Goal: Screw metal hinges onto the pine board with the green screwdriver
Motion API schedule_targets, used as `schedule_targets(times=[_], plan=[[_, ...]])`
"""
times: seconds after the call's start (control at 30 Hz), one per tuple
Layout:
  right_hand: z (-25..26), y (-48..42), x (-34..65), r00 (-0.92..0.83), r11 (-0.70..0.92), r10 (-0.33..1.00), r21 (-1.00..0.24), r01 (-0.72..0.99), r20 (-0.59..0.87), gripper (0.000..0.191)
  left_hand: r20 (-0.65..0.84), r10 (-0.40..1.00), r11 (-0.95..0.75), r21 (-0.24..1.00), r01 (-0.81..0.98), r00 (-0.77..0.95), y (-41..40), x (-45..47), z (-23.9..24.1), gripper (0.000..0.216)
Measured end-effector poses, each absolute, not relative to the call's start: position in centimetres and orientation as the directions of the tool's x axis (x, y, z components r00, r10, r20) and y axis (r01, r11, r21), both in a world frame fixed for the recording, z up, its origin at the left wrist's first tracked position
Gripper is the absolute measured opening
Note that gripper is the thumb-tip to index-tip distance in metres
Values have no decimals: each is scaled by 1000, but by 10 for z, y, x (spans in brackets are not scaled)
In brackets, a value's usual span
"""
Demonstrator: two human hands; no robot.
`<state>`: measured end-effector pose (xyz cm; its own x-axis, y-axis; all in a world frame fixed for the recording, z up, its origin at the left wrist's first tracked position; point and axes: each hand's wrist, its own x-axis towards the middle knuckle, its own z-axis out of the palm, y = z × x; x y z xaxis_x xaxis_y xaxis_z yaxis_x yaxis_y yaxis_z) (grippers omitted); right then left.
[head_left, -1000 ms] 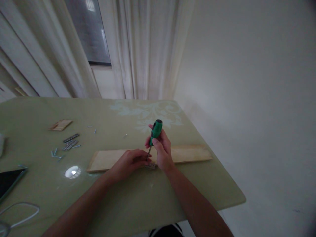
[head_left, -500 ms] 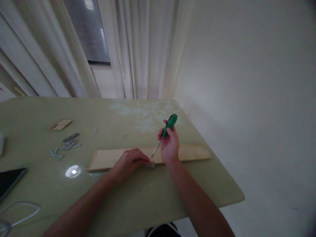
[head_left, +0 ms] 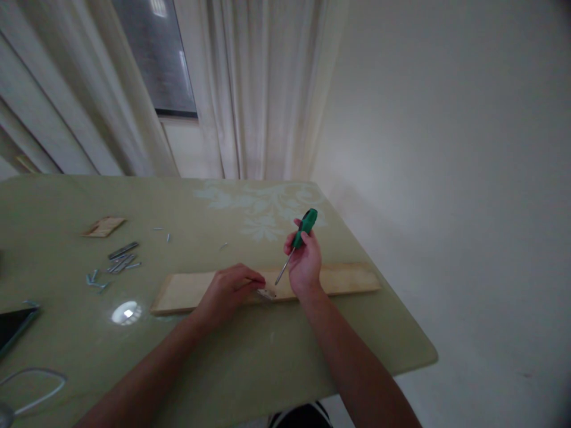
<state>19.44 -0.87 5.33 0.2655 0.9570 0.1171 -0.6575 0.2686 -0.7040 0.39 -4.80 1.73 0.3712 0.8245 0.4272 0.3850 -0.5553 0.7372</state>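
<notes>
My right hand (head_left: 305, 261) is closed round the green handle of a screwdriver (head_left: 307, 226). Its shaft slants down and left, the tip hanging close to a small metal bracket (head_left: 266, 293). That bracket is pinched in the fingers of my left hand (head_left: 232, 288), tilted at the near edge of a long pale wooden board (head_left: 348, 278). Whether the bracket lies flat on the wood I cannot tell. The board lies across the table under both hands, and my left hand covers part of it.
On the green table (head_left: 250, 368), to the left, are several metal strips (head_left: 122, 261), loose screws (head_left: 96, 279) and a small wooden piece (head_left: 104, 226). A dark flat device (head_left: 15, 327) and a white cable (head_left: 44, 374) sit at the left edge. A wall (head_left: 446, 178) stands right.
My left hand has moved slightly left, and the bracket has turned and shifted up onto the board's near edge. The screwdriver stays almost where it was. The view has shifted a little.
</notes>
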Motion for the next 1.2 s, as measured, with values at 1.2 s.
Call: schedule_targets(times=[1.2], plan=[[25,-28,176,-186,45,983,-969,245,-2,43,398,916,-354,863,360,-55,-36,-7,13,24]])
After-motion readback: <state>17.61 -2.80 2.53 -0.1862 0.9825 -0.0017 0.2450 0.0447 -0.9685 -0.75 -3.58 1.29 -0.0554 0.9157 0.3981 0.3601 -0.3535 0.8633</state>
